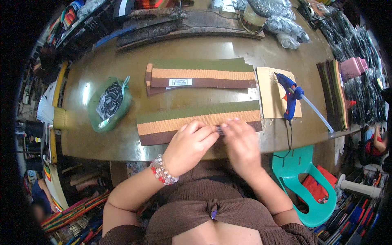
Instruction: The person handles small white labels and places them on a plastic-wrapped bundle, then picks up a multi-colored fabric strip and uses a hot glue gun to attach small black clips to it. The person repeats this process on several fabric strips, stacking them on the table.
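Observation:
A woven strip [196,116] with green, tan and brown bands lies flat across the front of the table. Over its brown edge, my left hand [190,143] is closed, thumb and fingers pinched together. My right hand [241,147] is just beside it over the same edge, its fingers smeared by motion. Something small and pale [221,130] shows between the fingertips, too blurred to name. Behind the strip lies a stack of matching strips [204,73], the top one bearing a white label [180,82].
A blue glue gun [290,98] with a clear glue stick rests on cardboard [267,102] at right, its cord hanging off the table edge. A green bag [122,107] of small dark pieces sits at left. More strips [328,96] stand far right. A green chair [283,167] is below.

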Available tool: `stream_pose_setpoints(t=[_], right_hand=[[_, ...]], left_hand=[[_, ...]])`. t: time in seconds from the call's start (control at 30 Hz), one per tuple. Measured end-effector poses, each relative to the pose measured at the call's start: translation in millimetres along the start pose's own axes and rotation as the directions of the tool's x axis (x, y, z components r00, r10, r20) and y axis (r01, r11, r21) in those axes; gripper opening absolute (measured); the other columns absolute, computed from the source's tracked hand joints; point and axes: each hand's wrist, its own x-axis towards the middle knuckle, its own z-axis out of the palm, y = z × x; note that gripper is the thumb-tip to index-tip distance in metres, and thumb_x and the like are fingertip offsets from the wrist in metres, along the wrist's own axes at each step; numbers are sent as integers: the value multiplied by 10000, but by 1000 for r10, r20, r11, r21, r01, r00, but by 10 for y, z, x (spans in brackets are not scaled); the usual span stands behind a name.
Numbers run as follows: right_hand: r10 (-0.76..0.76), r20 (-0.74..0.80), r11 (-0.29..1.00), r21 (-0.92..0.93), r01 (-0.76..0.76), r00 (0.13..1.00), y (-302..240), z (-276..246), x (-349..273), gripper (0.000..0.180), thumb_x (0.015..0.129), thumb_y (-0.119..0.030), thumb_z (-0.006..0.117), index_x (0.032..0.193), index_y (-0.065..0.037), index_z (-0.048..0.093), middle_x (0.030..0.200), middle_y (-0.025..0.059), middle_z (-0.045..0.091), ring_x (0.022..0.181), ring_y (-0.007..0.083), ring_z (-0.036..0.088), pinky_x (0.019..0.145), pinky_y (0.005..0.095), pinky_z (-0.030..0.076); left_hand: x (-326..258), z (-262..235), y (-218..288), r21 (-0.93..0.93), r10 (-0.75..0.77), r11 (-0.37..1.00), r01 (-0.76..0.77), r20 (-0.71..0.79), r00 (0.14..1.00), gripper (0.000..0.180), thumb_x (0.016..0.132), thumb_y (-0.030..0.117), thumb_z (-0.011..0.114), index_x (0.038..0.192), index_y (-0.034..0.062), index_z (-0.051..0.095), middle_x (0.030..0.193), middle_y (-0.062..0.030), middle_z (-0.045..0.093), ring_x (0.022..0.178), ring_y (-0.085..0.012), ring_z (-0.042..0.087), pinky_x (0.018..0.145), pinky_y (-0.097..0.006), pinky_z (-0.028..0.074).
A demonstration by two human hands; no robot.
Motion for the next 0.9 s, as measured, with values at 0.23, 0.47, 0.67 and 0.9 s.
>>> stream_pose_setpoints(t=[0.23, 0.47, 0.67, 0.9], right_hand=[[111, 301, 962, -273, -26, 947, 62, 77, -344, 859, 806, -482, 629, 1458, -14, 322, 1499, 162, 354, 1418, 307, 289, 1167, 513, 100], [54, 235, 929, -367, 37, 970, 186, 119, -429, 798, 880, -557, 506, 1429, 5, 370, 1476, 165, 395, 1396, 327, 329, 1162, 519, 122], [43, 189, 920, -389, 35, 981, 184, 145, -421, 726, 938, -539, 439, 1408, 14, 403, 1461, 171, 413, 1385, 335, 345, 1155, 523, 143], [27, 192, 924, -379, 49, 981, 188, 140, -423, 714, 933, -522, 464, 1404, 13, 411, 1458, 172, 417, 1382, 336, 350, 1152, 523, 147]], left_hand=[[-229, 38, -45, 76, 58, 996, -52, -78, 995, 342, 772, 143, 592, 1096, 51, 649, 1091, 3, 636, 1010, -181, 565, 845, -351, 468], [-613, -516, -797, 201, -275, 887, 417, -496, 824, 280, 794, 100, 665, 1073, 80, 649, 1076, -62, 637, 998, -266, 576, 896, -416, 440], [-1139, -757, -1015, 53, -455, 835, 548, -493, 741, 162, 852, 73, 633, 1004, 35, 671, 945, -113, 656, 886, -300, 608, 808, -394, 479], [-1103, -1004, -1195, 59, -521, 810, 584, -386, 761, 160, 875, 90, 583, 983, 42, 690, 934, -133, 654, 893, -306, 591, 829, -394, 474]])
